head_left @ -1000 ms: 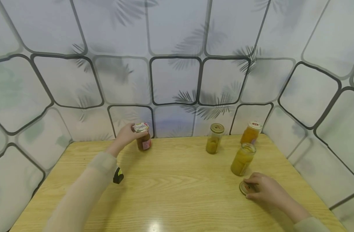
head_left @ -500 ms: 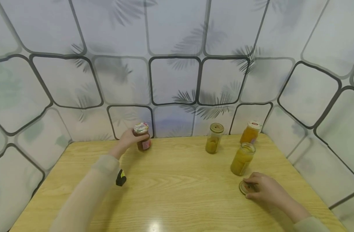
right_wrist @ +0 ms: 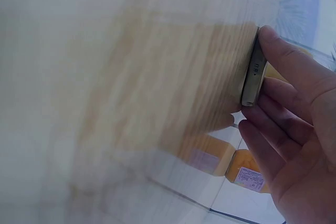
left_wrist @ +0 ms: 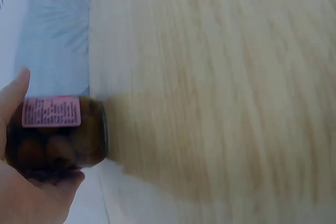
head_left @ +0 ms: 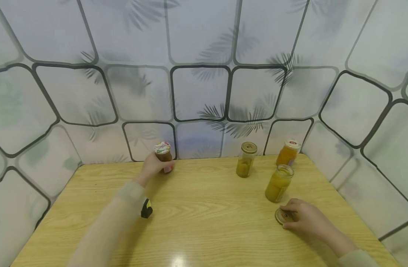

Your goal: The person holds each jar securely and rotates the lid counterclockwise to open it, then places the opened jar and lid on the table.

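At the back left of the table, my left hand [head_left: 153, 165] grips the body of a small glass jar [head_left: 163, 156] with a colourful patterned lid. Its contents look dark brown and round in the left wrist view, where the jar [left_wrist: 90, 142] shows a pink label and the thumb and fingers lie on either side. My right hand [head_left: 305, 218] pinches the rim of a gold jar lid [head_left: 282, 216] at the front right. Just behind that lid stands a lidless jar [head_left: 278, 185] of yellow contents. The right wrist view shows the lid [right_wrist: 254, 72] edge-on between thumb and fingers.
A gold-lidded jar [head_left: 246, 159], partly filled with yellow pieces, stands at the back right of centre. Beside it, near the corner, is an orange jar [head_left: 288, 152] with a white lid. A black and yellow object [head_left: 146, 208] shows by the left sleeve. Patterned walls border the wooden table [head_left: 204, 222].
My left hand has slid from the jar's lid down onto its body, and the left forearm has shifted right. My right hand and the gold lid have stayed in place.
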`<state>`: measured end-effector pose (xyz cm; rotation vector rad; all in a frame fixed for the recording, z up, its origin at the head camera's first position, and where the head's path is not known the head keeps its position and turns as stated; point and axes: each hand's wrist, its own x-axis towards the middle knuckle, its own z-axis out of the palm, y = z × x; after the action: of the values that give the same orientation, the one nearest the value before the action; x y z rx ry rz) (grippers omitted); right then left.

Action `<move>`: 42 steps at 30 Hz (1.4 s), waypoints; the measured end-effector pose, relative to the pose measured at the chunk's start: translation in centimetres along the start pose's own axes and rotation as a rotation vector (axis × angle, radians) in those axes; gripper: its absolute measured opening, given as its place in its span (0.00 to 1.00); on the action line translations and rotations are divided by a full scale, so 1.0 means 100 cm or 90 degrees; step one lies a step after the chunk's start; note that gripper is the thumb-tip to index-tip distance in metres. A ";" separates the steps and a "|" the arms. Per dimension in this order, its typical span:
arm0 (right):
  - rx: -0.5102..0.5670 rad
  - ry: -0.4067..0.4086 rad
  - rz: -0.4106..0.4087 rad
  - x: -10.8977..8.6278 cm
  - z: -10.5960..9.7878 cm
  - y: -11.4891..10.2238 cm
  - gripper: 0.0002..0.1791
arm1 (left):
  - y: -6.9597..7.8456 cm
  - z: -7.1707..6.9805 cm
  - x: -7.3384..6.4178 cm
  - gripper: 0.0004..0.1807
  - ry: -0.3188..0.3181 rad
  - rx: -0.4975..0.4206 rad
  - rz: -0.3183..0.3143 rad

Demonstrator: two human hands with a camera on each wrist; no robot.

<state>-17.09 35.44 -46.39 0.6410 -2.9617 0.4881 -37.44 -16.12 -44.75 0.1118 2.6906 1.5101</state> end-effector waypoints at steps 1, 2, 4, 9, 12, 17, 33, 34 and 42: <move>-0.001 0.000 0.002 0.000 0.000 0.000 0.32 | 0.000 0.002 0.000 0.43 0.010 0.001 -0.002; -0.001 0.000 0.001 0.000 0.000 0.000 0.32 | -0.001 0.003 0.001 0.43 0.018 -0.001 -0.003; -0.006 0.003 0.000 0.000 0.001 0.000 0.31 | -0.002 0.005 0.002 0.43 0.030 -0.001 -0.007; 0.007 0.002 -0.001 0.000 0.000 -0.001 0.31 | -0.004 0.008 0.005 0.42 0.039 -0.002 -0.017; 0.012 -0.002 0.002 0.000 0.000 -0.002 0.31 | -0.005 0.008 0.006 0.41 0.042 0.010 -0.010; 0.011 -0.006 0.003 0.000 0.000 -0.003 0.31 | -0.006 0.008 0.008 0.40 0.049 0.033 -0.002; -0.012 0.021 -0.010 0.000 0.003 0.000 0.30 | -0.002 0.007 0.004 0.38 0.058 0.049 -0.008; -0.011 0.022 -0.012 0.000 0.003 -0.001 0.30 | -0.002 0.006 0.003 0.38 0.057 0.049 -0.008; -0.007 0.004 -0.006 -0.001 0.000 -0.002 0.30 | -0.001 0.004 0.000 0.39 0.045 0.055 -0.004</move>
<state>-16.96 35.28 -46.38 0.6520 -2.9516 0.4723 -37.43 -15.84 -45.07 0.0556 2.8084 1.4228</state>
